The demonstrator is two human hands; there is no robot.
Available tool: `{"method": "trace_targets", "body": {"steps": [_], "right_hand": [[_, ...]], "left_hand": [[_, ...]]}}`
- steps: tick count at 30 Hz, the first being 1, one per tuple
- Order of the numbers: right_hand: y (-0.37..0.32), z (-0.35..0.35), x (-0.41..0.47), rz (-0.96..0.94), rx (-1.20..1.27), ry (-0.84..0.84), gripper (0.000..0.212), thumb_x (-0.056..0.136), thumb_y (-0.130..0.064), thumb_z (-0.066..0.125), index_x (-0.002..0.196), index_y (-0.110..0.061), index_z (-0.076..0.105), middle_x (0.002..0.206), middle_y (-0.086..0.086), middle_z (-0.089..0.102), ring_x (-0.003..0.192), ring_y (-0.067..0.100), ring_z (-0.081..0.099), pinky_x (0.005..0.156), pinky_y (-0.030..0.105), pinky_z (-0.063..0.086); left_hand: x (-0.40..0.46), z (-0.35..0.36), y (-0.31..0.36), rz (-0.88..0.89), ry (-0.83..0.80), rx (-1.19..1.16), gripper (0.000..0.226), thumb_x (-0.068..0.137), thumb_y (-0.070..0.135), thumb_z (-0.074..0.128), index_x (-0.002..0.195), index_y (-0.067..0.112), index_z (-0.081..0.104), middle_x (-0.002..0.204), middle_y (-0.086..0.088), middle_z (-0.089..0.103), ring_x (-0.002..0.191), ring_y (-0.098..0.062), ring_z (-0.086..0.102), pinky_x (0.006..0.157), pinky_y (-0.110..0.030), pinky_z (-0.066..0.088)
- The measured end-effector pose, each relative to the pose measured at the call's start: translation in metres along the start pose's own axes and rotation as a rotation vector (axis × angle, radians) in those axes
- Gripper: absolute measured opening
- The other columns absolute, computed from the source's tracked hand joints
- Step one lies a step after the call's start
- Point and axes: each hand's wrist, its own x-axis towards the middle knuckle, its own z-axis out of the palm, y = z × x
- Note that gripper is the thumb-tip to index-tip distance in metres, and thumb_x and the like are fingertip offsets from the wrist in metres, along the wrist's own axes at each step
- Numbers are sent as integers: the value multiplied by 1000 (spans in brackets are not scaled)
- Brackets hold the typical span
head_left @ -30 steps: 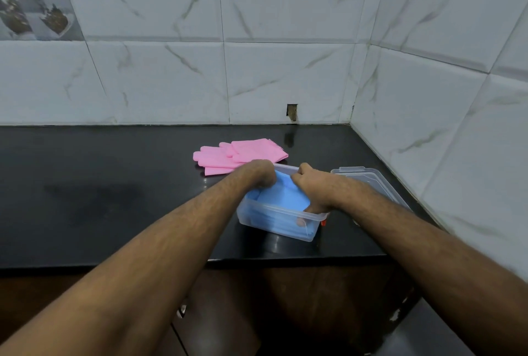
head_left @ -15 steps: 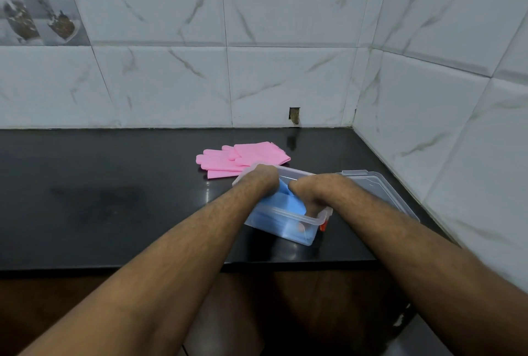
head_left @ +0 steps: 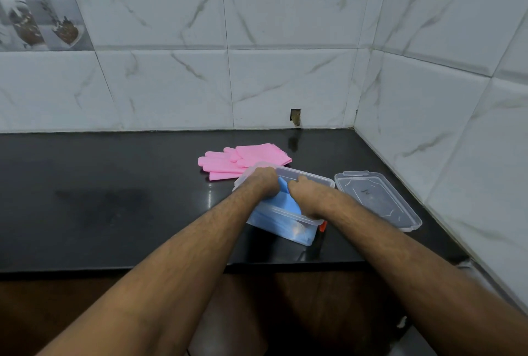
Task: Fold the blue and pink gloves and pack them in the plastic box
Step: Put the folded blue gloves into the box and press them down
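Both hands down inside the clear box (head_left: 311,180) near the front edge of the black counter (head_left: 114,198). Left hand (head_left: 264,181) and right hand (head_left: 304,188) close together, fingers curled down onto the blue gloves (head_left: 287,204), apparently gripping or pressing them; fingertips hidden, so exact hold unclear. Blue gloves bunched in the box, filling its near end. Pink gloves (head_left: 243,158) lying flat on the counter just behind the box, touching or nearly touching its far rim. Clear lid (head_left: 377,201) resting flat just right of the box, near the tiled wall (head_left: 428,113).
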Motion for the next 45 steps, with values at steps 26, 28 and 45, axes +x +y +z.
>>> {"method": "trace_targets", "body": {"steps": [26,28,45], "right_hand": [[14,5,-2,38,-265,190,47,78,-60,75,104,-23,61,77,-7,53,82,18,55,87,38,32],[15,6,-3,53,-320,167,43,77,-58,76,99,-25,61,67,-8,43,77,16,49,85,39,25],[9,-1,8,49,-440,-190,32,97,-30,63,128,-32,59,117,-4,61,121,20,39,100,45,25]], "left_hand": [[-31,-28,-9,425,-183,296,64,79,28,88,135,13,61,128,-6,64,111,-25,62,99,-40,53],[-30,-26,-10,427,-175,343,47,80,28,87,119,16,65,119,-6,65,107,-26,63,96,-41,54],[-46,-21,-24,527,-164,502,44,96,14,64,139,9,56,137,-10,55,126,-26,53,105,-36,43]]}}
